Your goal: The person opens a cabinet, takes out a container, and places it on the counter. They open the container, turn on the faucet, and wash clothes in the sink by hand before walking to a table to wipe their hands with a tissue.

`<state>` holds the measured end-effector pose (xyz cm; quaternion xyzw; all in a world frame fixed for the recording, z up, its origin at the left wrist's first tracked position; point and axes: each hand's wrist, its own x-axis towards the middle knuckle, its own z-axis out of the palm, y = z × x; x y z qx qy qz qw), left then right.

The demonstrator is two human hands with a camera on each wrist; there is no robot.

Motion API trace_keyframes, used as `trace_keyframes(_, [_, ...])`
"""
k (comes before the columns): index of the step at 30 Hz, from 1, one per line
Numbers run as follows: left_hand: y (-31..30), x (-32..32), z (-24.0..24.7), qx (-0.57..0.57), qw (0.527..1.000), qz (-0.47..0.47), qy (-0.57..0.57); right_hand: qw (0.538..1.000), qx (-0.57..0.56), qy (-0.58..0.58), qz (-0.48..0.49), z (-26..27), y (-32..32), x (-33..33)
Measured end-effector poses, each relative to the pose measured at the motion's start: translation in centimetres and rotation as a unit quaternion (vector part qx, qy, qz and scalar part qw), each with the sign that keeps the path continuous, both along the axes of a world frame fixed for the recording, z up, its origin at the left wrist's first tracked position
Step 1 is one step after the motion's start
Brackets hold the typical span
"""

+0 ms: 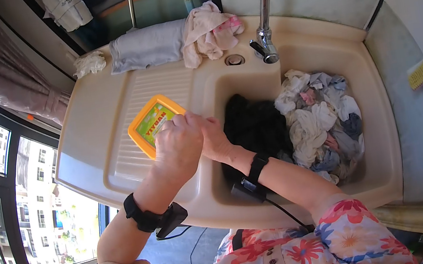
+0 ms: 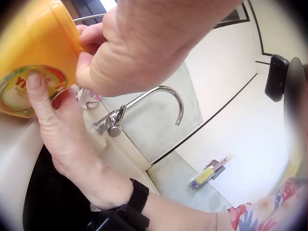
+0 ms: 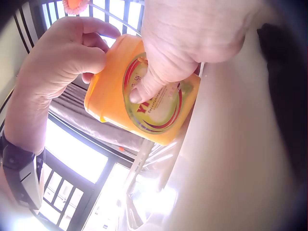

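Hands: together on orange tub [image 3: 108, 96] | left hand [image 1: 177, 143]: pinches lid edge | right hand [image 1: 213, 136]: grips side, thumb on label [image 3: 161, 108]

"YIYUAN" on lid [image 1: 152, 120], "Decontamination" on tub [image 3: 156, 111]

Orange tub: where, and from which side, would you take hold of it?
Probably best around the body of the tub, below the rim of its lid, coming from the person's side: a broad, fairly flat labelled wall faces that way, giving a thumb room to press.
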<state>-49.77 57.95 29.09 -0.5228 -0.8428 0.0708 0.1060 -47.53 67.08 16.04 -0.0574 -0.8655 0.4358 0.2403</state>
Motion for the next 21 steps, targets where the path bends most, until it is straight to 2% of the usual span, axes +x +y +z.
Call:
trace_keyframes(5, [-0.2,-0.4,0.1,0.013,1.000,0.023,-0.011,1.000,-0.027,0.000,0.003,0.5,0.2,0.1])
trace_keyframes(8, [-0.3,-0.4,-0.3,0.011,1.000,0.014,0.009,0.999,0.019,-0.045,-0.001,0.7,0.6,0.0])
trace_keyframes(11, [-0.8,-0.1,-0.1,0.022,1.000,0.007,-0.009,0.997,0.016,-0.064,0.042,1.2,1.6,-0.6])
trace_keyframes(12, [-1.3,0.1,-0.1,0.049,0.998,-0.014,-0.026,0.985,-0.105,-0.013,0.134,1.3,2.2,-0.8])
trace_keyframes(13, [-1.7,0.3,0.0,0.075,0.996,-0.034,-0.045,0.948,-0.225,0.037,0.223,2.5,2.7,-0.8])
trace_keyframes(14, [-2.3,0.2,0.0,0.077,0.996,-0.029,-0.044,0.930,-0.242,0.008,0.277,3.6,3.6,-0.3])
trace_keyframes(15, [-3.0,0.0,0.1,0.101,0.992,-0.031,-0.070,0.929,-0.240,0.006,0.283,5.2,4.2,0.3])
trace_keyframes(16, [-3.7,-0.3,0.2,0.126,0.987,-0.031,-0.096,0.969,-0.069,-0.008,0.238,6.3,4.8,0.9])
trace_keyframes(17, [-4.4,-0.5,0.3,0.130,0.987,-0.023,-0.096,0.976,0.104,-0.020,0.188,7.4,5.0,1.3])
trace_keyframes(18, [-5.3,-0.8,0.4,0.199,0.976,-0.007,-0.090,0.970,0.177,0.000,0.167,8.2,4.8,1.7])
trace_keyframes(19, [-6.3,-1.1,0.5,0.267,0.960,0.008,-0.083,0.969,0.177,0.000,0.174,8.9,4.4,1.9])
trace_keyframes(20, [-7.5,-2.2,-1.0,0.295,0.938,0.056,-0.173,0.954,0.243,0.028,0.170,9.7,4.0,1.9])
trace_keyframes(21, [-8.3,-3.1,-2.5,0.298,0.937,0.061,-0.173,0.935,0.309,0.056,0.167,10.1,3.7,1.9])
